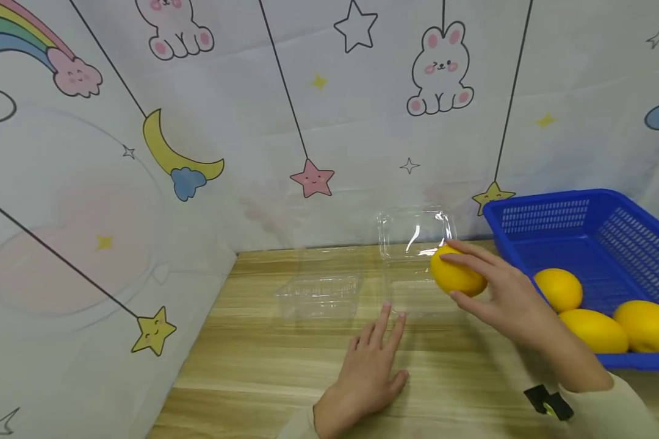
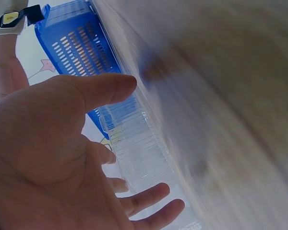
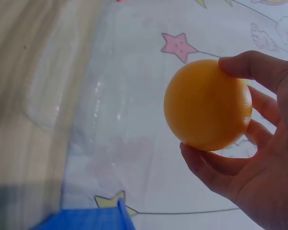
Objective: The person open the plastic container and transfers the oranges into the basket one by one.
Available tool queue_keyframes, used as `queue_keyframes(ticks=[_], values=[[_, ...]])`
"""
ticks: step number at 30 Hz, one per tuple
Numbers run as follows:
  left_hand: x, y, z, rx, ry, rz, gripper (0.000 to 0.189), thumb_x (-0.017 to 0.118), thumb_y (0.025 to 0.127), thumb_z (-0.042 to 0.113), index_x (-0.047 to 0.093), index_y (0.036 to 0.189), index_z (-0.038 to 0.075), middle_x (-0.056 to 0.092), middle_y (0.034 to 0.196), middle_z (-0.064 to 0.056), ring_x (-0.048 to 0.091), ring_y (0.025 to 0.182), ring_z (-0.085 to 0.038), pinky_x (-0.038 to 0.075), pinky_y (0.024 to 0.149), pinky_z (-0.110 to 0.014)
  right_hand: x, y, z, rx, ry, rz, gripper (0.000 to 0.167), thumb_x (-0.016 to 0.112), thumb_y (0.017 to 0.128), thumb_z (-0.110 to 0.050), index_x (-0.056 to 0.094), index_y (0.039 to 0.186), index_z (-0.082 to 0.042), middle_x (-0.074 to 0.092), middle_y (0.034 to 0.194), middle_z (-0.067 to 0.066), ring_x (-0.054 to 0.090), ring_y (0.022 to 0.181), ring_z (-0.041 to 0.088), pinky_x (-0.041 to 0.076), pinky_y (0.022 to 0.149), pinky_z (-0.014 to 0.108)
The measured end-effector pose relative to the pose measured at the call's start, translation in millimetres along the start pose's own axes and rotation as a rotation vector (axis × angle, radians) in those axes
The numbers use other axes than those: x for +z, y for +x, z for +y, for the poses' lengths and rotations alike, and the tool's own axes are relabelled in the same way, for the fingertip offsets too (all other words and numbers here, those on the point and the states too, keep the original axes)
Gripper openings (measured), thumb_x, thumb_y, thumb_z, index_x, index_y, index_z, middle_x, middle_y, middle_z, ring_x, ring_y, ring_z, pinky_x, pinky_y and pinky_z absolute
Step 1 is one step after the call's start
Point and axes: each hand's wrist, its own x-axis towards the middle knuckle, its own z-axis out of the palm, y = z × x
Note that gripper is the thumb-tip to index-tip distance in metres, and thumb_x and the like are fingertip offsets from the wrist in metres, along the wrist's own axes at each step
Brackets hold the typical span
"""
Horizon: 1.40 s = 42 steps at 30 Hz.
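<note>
My right hand [image 1: 507, 299] grips a yellow lemon [image 1: 458, 272] between thumb and fingers. In the right wrist view the lemon [image 3: 206, 105] is held up off the table, against the printed backdrop. Below and left of it, a clear plastic clamshell box [image 1: 409, 289] stands with its lid raised against the backdrop. My left hand [image 1: 368, 366] is at the front of this box, its fingers spread and holding nothing. Whether its fingertips touch the rim is hard to tell. The left wrist view shows the left palm [image 2: 48, 153] with relaxed fingers beside the clear plastic.
A blue basket [image 1: 543, 210] with several yellow lemons [image 1: 593, 331] stands at the right. Left of the clamshell is another clear plastic box [image 1: 320, 297]. The wooden table [image 1: 263, 372] meets a white printed cloth [image 1: 241, 122] at the back and left.
</note>
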Motion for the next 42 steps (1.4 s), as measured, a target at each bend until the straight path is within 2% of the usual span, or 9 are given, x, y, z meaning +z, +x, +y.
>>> queue_keyframes(ticks=[3, 5, 16, 22, 24, 26, 29, 34, 42], values=[[0.1, -0.1, -0.6, -0.003, -0.002, -0.003, 0.095, 0.074, 0.098, 0.043, 0.019, 0.171, 0.017, 0.011, 0.178, -0.013, 0.045, 0.145, -0.033, 0.048, 0.107, -0.053, -11, -2.4, 4, -0.032, -0.02, 0.039, 0.064, 0.089, 0.083, -0.006, 0.067, 0.142, -0.018, 0.053, 0.16, 0.007, 0.058, 0.135, 0.041, 0.043, 0.106, 0.014], [-0.3, 0.1, -0.4, -0.003, -0.012, -0.009, 0.095, 0.073, 0.098, 0.042, 0.018, 0.172, 0.017, 0.011, 0.178, -0.013, 0.044, 0.145, -0.033, 0.047, 0.107, -0.054, -19, -5.3, 9, -0.036, -0.039, 0.056, 0.065, 0.09, 0.082, -0.005, 0.067, 0.142, -0.018, 0.053, 0.16, 0.006, 0.059, 0.133, 0.041, 0.03, 0.1, 0.0], [-3.7, -0.8, 2.3, -0.006, -0.004, -0.007, 0.095, 0.074, 0.098, 0.041, 0.019, 0.171, 0.018, 0.012, 0.178, -0.011, 0.044, 0.145, -0.032, 0.048, 0.106, -0.053, -66, -23.3, 42, 0.042, -0.173, 0.099, 0.062, 0.086, 0.088, -0.007, 0.063, 0.145, -0.009, 0.047, 0.163, 0.013, 0.057, 0.125, 0.051, 0.026, 0.09, -0.005], [-1.8, -0.8, 0.8, -0.007, -0.006, -0.018, 0.095, 0.073, 0.099, 0.042, 0.017, 0.172, 0.018, 0.01, 0.179, -0.012, 0.043, 0.146, -0.032, 0.047, 0.107, -0.054, -84, -37.4, 68, 0.13, -0.254, 0.138, 0.056, 0.08, 0.095, -0.012, 0.059, 0.147, -0.004, 0.042, 0.164, 0.023, 0.044, 0.139, 0.057, 0.014, 0.095, -0.005], [-1.6, 0.1, 0.5, -0.007, -0.007, -0.021, 0.096, 0.073, 0.099, 0.043, 0.016, 0.172, 0.018, 0.009, 0.179, -0.012, 0.043, 0.146, -0.032, 0.047, 0.107, -0.054, -89, -43.4, 78, 0.139, -0.252, 0.177, 0.053, 0.077, 0.099, -0.015, 0.059, 0.147, -0.002, 0.041, 0.162, 0.028, 0.039, 0.144, 0.058, 0.022, 0.115, 0.008], [-1.5, 1.2, 0.4, -0.005, 0.001, -0.025, 0.096, 0.073, 0.099, 0.043, 0.015, 0.172, 0.019, 0.007, 0.179, -0.012, 0.042, 0.147, -0.032, 0.047, 0.107, -0.054, -92, -49.5, 89, 0.141, -0.25, 0.222, 0.05, 0.073, 0.103, -0.021, 0.059, 0.145, 0.0, 0.041, 0.16, 0.033, 0.035, 0.147, 0.058, 0.03, 0.127, 0.035], [-2.5, 2.1, 0.8, -0.002, 0.006, -0.027, 0.097, 0.073, 0.099, 0.044, 0.014, 0.172, 0.019, 0.006, 0.179, -0.011, 0.042, 0.147, -0.032, 0.047, 0.107, -0.054, -94, -57.7, 104, 0.144, -0.235, 0.272, 0.049, 0.066, 0.106, -0.026, 0.058, 0.144, 0.004, 0.039, 0.159, 0.038, 0.03, 0.151, 0.058, 0.026, 0.117, 0.075], [-3.6, 0.9, 1.4, -0.015, 0.008, -0.027, 0.097, 0.073, 0.099, 0.043, 0.015, 0.172, 0.019, 0.007, 0.179, -0.011, 0.042, 0.147, -0.032, 0.047, 0.108, -0.054, -90, -65.2, 125, 0.177, -0.214, 0.26, 0.046, 0.065, 0.107, -0.02, 0.057, 0.143, 0.008, 0.037, 0.156, 0.044, 0.027, 0.152, 0.06, 0.017, 0.12, 0.076], [0.3, -0.1, 0.9, -0.019, 0.009, -0.025, 0.098, 0.073, 0.098, 0.043, 0.014, 0.172, 0.019, 0.007, 0.179, -0.011, 0.042, 0.147, -0.032, 0.046, 0.109, -0.053, -82, -75.3, 155, 0.207, -0.235, 0.194, 0.047, 0.061, 0.109, -0.022, 0.053, 0.143, 0.01, 0.04, 0.148, 0.048, 0.026, 0.15, 0.061, 0.017, 0.118, 0.078]])
